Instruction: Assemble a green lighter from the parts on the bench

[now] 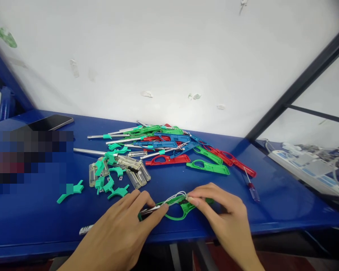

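Note:
A green half-shell of a long-nosed gas lighter (176,218) lies near the table's front edge, between my hands. My left hand (121,224) is closed around the lighter's metal barrel, whose slotted silver tip (86,229) sticks out to the left. Thin white wires (175,195) loop from the barrel across the shell. At their right end, my right hand (227,212) pinches a small pale piece (189,198) between thumb and fingertips, over the shell. Fingers partly hide both the piece and the shell's right part.
Green, red and blue lighter shells (168,160) with metal barrels are heaped behind. Teal triggers (118,192) and clear fuel tanks (137,178) lie left of centre. A screwdriver (253,192) is at right, a phone (52,122) back left. A white wall (164,56) rises behind.

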`<state>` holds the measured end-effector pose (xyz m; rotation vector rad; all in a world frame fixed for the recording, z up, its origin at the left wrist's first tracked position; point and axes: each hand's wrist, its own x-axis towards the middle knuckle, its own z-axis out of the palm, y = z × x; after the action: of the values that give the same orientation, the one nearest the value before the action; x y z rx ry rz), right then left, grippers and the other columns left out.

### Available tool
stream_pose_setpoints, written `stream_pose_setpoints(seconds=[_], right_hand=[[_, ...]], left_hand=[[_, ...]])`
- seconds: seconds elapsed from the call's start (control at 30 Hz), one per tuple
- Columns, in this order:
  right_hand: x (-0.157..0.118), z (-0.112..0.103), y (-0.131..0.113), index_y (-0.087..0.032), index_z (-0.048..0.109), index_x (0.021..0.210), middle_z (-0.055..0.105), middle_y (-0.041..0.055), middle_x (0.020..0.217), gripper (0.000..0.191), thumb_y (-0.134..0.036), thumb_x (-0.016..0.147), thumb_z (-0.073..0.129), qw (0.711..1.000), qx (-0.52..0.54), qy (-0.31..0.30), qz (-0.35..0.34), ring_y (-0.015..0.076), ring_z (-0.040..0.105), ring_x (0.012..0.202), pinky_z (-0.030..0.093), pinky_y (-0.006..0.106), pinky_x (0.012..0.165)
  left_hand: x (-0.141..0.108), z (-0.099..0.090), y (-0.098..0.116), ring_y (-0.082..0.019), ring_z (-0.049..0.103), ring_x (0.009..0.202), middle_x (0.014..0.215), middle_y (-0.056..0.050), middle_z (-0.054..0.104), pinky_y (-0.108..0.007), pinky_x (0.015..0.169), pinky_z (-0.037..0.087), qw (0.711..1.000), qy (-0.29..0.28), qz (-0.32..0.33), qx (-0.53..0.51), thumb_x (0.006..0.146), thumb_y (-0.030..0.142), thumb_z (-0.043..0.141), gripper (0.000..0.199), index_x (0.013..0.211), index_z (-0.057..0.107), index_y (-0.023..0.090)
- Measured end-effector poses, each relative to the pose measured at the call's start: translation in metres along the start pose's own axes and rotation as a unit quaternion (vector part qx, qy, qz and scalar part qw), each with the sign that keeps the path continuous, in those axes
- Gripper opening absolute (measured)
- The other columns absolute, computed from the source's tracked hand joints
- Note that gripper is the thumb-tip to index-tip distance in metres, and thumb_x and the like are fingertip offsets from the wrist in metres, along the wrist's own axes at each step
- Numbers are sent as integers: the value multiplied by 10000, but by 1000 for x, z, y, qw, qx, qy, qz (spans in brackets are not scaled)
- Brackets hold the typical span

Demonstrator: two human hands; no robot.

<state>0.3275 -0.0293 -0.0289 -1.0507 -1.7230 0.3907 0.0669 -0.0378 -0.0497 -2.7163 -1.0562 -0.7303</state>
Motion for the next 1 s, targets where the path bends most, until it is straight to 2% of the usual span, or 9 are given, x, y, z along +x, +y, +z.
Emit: stream_pose_setpoints(seconds=[0.17,0.37,0.5,0.83,1.0], right_hand=[[0,-2,0,-289,857,895,835,-22,827,137,-178,963,815,1000,22,-13,-2,164,772,710,619,237,659],[0,-1,2,-298,850,887,827,-35,818,138,-187,961,815,1000,-2,-11,23,153,759,702,592,222,641],[0,0,2,-298,854,897,831,-35,831,146,-178,966,805,1000,-4,-13,23,148,761,713,595,213,662],[1,-3,0,-314,858,859,839,-48,825,148,-196,943,828,999,25,-17,40,141,780,729,605,183,673],[-1,-1,1,-323,851,872,836,-54,843,141,-213,957,824,998,22,-21,50,135,770,743,596,184,687]], left_hand=[[-1,-1,0,-267,731,949,1106,-77,691,-389,753,647,1000,-20,1,11,780,-107,424,805,1478,604,251],[0,-3,1,-272,728,931,1108,-49,661,-425,754,652,999,-50,4,-4,705,-135,425,953,1527,554,331],[1,-3,1,-267,716,913,1086,-45,652,-406,736,645,999,-47,12,-12,717,-133,434,896,1478,581,318],[2,-4,2,-263,718,951,1110,-50,667,-418,777,657,999,-37,6,-15,721,-138,438,896,1490,543,309],[2,-4,1,-278,722,896,1089,-54,674,-438,713,663,998,-57,3,-22,715,-126,448,732,1282,645,292]])
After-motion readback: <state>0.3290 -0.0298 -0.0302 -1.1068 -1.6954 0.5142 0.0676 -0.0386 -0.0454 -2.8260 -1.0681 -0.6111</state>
